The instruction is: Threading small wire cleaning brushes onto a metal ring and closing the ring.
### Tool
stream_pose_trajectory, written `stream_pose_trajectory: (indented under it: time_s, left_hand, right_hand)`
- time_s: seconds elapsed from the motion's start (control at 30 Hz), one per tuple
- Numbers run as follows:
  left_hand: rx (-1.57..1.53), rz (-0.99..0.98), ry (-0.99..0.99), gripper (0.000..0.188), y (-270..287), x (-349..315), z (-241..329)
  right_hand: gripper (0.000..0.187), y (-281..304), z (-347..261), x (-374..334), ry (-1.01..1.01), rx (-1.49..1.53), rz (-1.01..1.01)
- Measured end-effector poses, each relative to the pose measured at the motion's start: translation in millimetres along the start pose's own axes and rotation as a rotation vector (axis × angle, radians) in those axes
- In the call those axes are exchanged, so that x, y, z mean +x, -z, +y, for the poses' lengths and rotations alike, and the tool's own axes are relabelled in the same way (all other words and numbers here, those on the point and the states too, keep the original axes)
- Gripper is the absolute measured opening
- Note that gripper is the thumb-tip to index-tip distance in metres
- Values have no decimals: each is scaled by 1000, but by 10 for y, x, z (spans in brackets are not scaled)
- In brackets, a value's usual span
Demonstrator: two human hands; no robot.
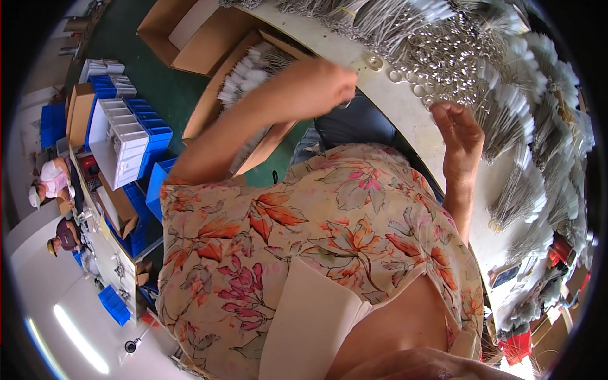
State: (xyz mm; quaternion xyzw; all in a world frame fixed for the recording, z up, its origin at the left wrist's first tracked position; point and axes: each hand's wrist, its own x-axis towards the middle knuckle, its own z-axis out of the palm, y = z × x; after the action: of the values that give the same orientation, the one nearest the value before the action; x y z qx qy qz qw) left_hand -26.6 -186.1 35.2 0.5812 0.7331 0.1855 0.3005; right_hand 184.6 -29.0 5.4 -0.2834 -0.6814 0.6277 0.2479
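Note:
My left hand point(326, 87) is curled closed above my lap, beside the table edge. A small shiny bit shows below its fingers, too small and blurred to name. Over the table point(410, 120), my right hand point(459, 130) has thumb and fingertips drawn together at the near edge of a pile of metal rings point(449, 57). Whatever it pinches, if anything, is too small to make out. Around the pile lie many bundles of thin wire brushes point(510, 120) with white bristle ends. A few loose rings point(396, 76) are scattered toward the table's edge.
An open cardboard box point(206, 104) holding white-tipped brushes stands left of my lap, with another carton point(190, 38) beyond it. Blue and white crates point(120, 142) are stacked farther left. Two people point(54, 180) are at a distant bench. A phone point(505, 276) lies at right.

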Motion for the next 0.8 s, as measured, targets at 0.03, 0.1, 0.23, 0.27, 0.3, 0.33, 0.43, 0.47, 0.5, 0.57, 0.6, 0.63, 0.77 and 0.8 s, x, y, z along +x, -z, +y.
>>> stream_pose_trajectory:
  time_s: [0.03, 0.1, 0.23, 0.27, 0.3, 0.33, 0.43, 0.47, 0.5, 0.57, 0.6, 0.63, 0.77, 0.8]
  left_hand:
    - [175, 9, -31, 11, -271, 28, -234]
    - [387, -165, 20, 11, -653, 119, -596]
    - [493, -256, 318, 13, -999, 123, -1458]
    - [478, -297, 380, 15, -966, 95, -1691]
    - [535, -369, 366, 18, -1037, -38, -2100]
    - [592, -442, 352, 21, -1162, -145, -2433]
    - [610, -354, 273, 25, -1438, -188, -2122]
    - [614, -361, 275, 25, -1418, -172, -2034]
    - [357, -379, 232, 24, -1359, -74, -1927]
    - [120, -399, 174, 23, -1056, 90, -1663]
    - [5, -428, 190, 23, -775, 194, -1418]
    - [-103, -457, 193, 22, -558, 304, -1180]
    - [-466, -581, -120, 20, 363, 469, -511]
    - [-527, -653, -104, 19, 664, 609, -244]
  right_hand:
    - [14, -21, 53, 0, -51, -40, 1]
    - [15, -43, 108, -38, -100, -63, -7]
    - [15, -84, 223, -103, -160, -124, -19]
    - [15, -115, 235, -118, -182, -101, -12]
    - [15, -153, 222, -132, -199, -70, -17]
    - [15, -187, 253, -142, -200, -67, -23]
    - [15, -30, 278, -121, -223, -137, -4]
    - [14, -25, 268, -97, -237, -101, -11]
    - [14, -11, 250, -61, -245, -68, -12]
    - [14, 7, 193, 10, -238, -55, -18]
    - [14, 37, 147, 26, -230, -49, -23]
    - [13, 87, 101, 36, -241, -45, -23]
    - [13, 313, 61, 166, -171, -29, 7]
    - [13, 406, -4, 208, -163, 3, 31]
